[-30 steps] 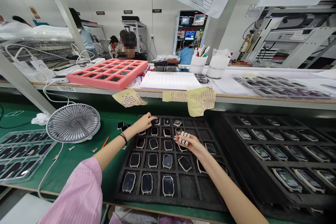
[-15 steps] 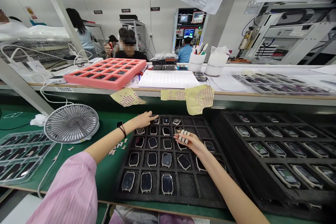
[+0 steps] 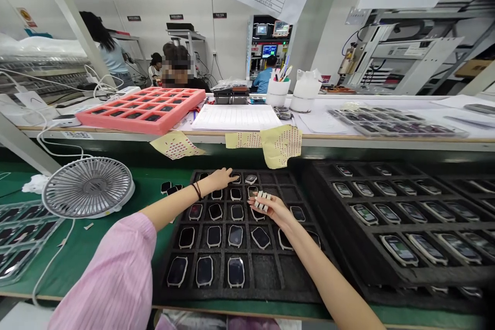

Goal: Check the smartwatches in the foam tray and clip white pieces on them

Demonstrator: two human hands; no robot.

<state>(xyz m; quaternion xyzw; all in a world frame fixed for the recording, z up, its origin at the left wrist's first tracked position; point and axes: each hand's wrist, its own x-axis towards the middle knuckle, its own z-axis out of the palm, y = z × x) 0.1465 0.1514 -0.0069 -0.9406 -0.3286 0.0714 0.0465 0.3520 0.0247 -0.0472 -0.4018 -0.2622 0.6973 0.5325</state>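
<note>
In the head view, a black foam tray [image 3: 265, 270] holds several rectangular smartwatches with dark screens, in rows of square compartments. My left hand [image 3: 219, 179] reaches over its back row. One finger is stretched onto a watch [image 3: 235, 179] there, and the hand grips nothing. My right hand [image 3: 277, 210] is closed around several small white blocks [image 3: 263, 201], held in a cluster over the tray's middle right. Beneath those fingers a watch [image 3: 258, 215] is partly covered. Another watch [image 3: 251, 179], in a back compartment, lies just right of my left fingertip.
A grey fan [image 3: 88, 188] stands left, near a clear plastic tray [image 3: 27, 234]. More watches fill black foam trays [image 3: 348, 247] at right. On the shelf ahead are a pink foam tray [image 3: 166, 122], paper sheet [image 3: 234, 117] and pen cup [image 3: 278, 92]. Other people sit beyond.
My left hand has shifted one compartment right along the back row, its finger now on a different watch. My right hand keeps its blocks in nearly the same place. The view has swung slightly right.
</note>
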